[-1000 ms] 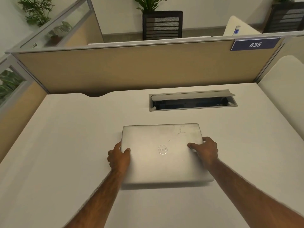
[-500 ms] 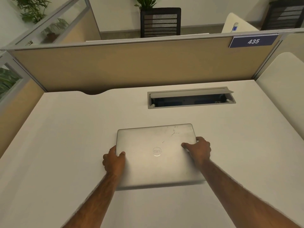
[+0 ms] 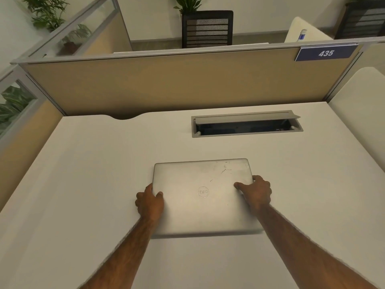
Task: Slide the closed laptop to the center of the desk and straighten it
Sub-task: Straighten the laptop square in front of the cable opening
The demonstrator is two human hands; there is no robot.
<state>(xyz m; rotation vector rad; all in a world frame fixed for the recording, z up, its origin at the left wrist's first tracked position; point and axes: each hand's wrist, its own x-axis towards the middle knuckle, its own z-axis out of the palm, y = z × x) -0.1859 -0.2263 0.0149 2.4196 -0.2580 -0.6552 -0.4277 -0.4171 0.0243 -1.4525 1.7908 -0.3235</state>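
A closed silver laptop point(image 3: 203, 197) with a round logo on its lid lies flat on the white desk point(image 3: 87, 184), roughly in the middle, its edges nearly parallel to the desk's back edge. My left hand point(image 3: 150, 202) grips the laptop's left edge, thumb on the lid. On the opposite side my right hand point(image 3: 255, 191) holds the right edge, with fingers spread over the lid's corner area.
An open cable tray point(image 3: 246, 126) is set into the desk behind the laptop. A tan partition point(image 3: 166, 84) with a "435" sign point(image 3: 326, 53) walls the back; another partition point(image 3: 20, 130) stands at the left. A second white surface point(image 3: 362, 113) adjoins on the right.
The laptop shifted slightly left with both hands on it, and its far edge now lines up more squarely with the desk. The grips are unchanged.
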